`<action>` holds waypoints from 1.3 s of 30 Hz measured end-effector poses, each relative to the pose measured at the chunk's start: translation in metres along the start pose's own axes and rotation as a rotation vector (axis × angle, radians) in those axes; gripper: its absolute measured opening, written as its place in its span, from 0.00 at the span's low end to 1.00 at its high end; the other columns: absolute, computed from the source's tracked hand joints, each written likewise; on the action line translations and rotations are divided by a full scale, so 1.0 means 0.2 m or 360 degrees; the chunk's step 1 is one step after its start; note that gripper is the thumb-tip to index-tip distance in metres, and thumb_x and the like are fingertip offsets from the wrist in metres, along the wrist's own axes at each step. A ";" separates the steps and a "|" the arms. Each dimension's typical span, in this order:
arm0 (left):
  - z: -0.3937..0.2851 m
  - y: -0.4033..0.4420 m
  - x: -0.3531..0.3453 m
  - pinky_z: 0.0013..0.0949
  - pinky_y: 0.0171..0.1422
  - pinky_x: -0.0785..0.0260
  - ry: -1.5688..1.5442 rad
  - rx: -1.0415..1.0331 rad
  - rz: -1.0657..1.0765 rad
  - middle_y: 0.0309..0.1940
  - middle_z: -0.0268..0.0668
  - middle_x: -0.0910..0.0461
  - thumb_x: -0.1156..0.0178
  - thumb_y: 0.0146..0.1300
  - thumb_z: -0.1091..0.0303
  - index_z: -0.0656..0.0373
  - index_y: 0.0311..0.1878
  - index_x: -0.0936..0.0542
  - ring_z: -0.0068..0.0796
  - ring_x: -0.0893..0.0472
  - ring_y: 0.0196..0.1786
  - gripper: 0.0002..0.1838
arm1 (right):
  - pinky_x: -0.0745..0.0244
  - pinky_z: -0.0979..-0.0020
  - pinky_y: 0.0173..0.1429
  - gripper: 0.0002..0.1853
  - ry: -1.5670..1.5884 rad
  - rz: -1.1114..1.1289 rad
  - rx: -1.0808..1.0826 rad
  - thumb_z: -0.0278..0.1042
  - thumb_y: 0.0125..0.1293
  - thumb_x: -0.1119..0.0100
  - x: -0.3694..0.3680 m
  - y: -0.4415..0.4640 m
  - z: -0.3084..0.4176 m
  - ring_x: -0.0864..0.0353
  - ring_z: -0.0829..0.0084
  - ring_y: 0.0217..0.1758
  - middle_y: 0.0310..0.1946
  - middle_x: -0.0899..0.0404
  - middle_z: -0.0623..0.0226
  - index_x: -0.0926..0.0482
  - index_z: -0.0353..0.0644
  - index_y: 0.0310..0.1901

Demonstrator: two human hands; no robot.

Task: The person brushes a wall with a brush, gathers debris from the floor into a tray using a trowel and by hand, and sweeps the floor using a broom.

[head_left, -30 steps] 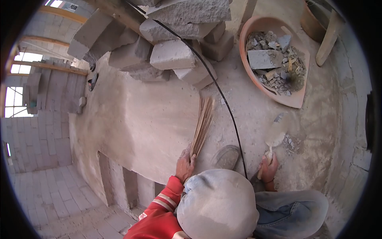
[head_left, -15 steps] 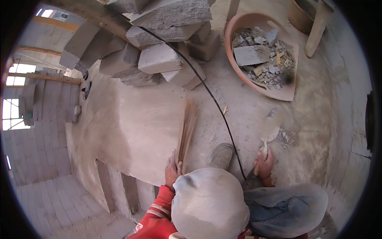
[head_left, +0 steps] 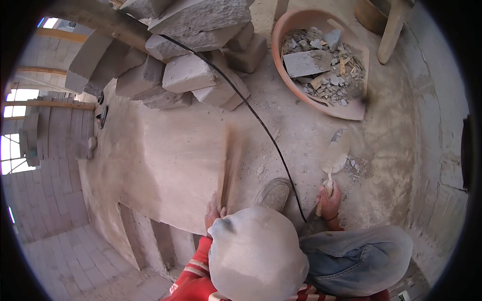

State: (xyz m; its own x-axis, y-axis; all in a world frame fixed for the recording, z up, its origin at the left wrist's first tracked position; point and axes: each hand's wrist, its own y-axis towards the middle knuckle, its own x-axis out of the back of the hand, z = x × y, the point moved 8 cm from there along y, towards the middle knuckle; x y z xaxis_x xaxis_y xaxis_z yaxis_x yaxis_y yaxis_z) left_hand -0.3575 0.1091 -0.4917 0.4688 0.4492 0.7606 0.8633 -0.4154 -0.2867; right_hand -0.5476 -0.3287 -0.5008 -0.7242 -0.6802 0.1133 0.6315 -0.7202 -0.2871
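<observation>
A long hand brush (head_left: pixel 227 163), smeared by motion, stretches forward over the dusty floor; my left hand (head_left: pixel 214 212) is closed around its near end. My right hand (head_left: pixel 329 200) grips the handle of a pointed trowel (head_left: pixel 336 154) whose blade lies low at the floor. Beside the blade's right edge is a small heap of grey rubble (head_left: pixel 356 168). Between the two hands, my shoe (head_left: pixel 272 193) is planted on the floor, and a pale knee (head_left: pixel 258 253) covers part of the view below.
A black cable (head_left: pixel 266 128) crosses the floor. Stacked grey blocks (head_left: pixel 188 73) stand ahead on the left. A cut-down orange tub (head_left: pixel 277 55) holds rubble ahead on the right, with a wooden board (head_left: pixel 394 32) behind it. A wall (head_left: pixel 442 130) rises at right; floor openings (head_left: pixel 163 238) lie at left.
The brush has swung slightly left and blurred more, with my left hand still on it. My right hand keeps its hold on the trowel. The whole view has shifted a little.
</observation>
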 end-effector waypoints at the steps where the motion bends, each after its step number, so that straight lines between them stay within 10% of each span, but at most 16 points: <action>1: 0.08 -0.08 0.02 0.53 0.69 0.30 -0.0020 0.0033 -0.0049 0.69 0.58 0.30 0.40 0.70 0.62 0.54 0.81 0.43 0.62 0.28 0.68 0.39 | 0.30 0.73 0.24 0.09 0.0026 -0.0012 -0.0018 0.31 0.69 0.39 0.00 0.00 0.01 0.26 0.78 0.19 0.24 0.25 0.68 0.26 0.38 0.44; 9: -0.09 -0.07 -0.16 0.51 0.65 0.26 0.0289 0.0098 0.0014 0.65 0.57 0.28 0.38 0.69 0.62 0.54 0.81 0.45 0.62 0.24 0.63 0.41 | 0.30 0.74 0.24 0.08 0.0081 0.0007 -0.0123 0.31 0.69 0.39 -0.03 0.02 0.02 0.26 0.80 0.19 0.24 0.26 0.70 0.26 0.38 0.44; 10: -0.21 -0.04 -0.17 0.52 0.51 0.23 0.0249 0.0469 0.0228 0.56 0.57 0.25 0.40 0.70 0.62 0.57 0.81 0.46 0.62 0.19 0.49 0.40 | 0.30 0.74 0.24 0.08 0.0080 0.0011 -0.0120 0.31 0.69 0.39 -0.03 0.02 0.03 0.26 0.80 0.19 0.24 0.26 0.70 0.26 0.38 0.44; 13: -0.56 0.14 -0.12 0.54 0.40 0.26 0.0425 -0.0041 0.0014 0.48 0.57 0.25 0.43 0.72 0.63 0.56 0.81 0.45 0.61 0.20 0.39 0.38 | 0.30 0.74 0.25 0.08 0.0113 -0.0001 -0.0102 0.31 0.69 0.39 -0.02 0.01 0.04 0.26 0.80 0.20 0.24 0.26 0.71 0.26 0.37 0.45; 39: -0.49 0.26 0.00 0.55 0.41 0.29 0.0335 -0.0075 -0.0070 0.44 0.55 0.26 0.45 0.71 0.65 0.57 0.79 0.38 0.61 0.23 0.39 0.34 | 0.29 0.71 0.27 0.08 -0.0044 -0.0068 -0.0085 0.31 0.68 0.39 0.01 0.02 0.03 0.24 0.78 0.20 0.20 0.24 0.68 0.25 0.37 0.42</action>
State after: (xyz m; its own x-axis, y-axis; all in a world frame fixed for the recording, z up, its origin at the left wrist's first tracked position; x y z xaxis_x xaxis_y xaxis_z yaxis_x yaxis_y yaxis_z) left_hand -0.3307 0.0090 -0.4495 0.3773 0.2945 0.8780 0.8699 -0.4380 -0.2269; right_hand -0.5445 -0.3332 -0.4961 -0.7417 -0.6531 0.1526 0.5842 -0.7409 -0.3315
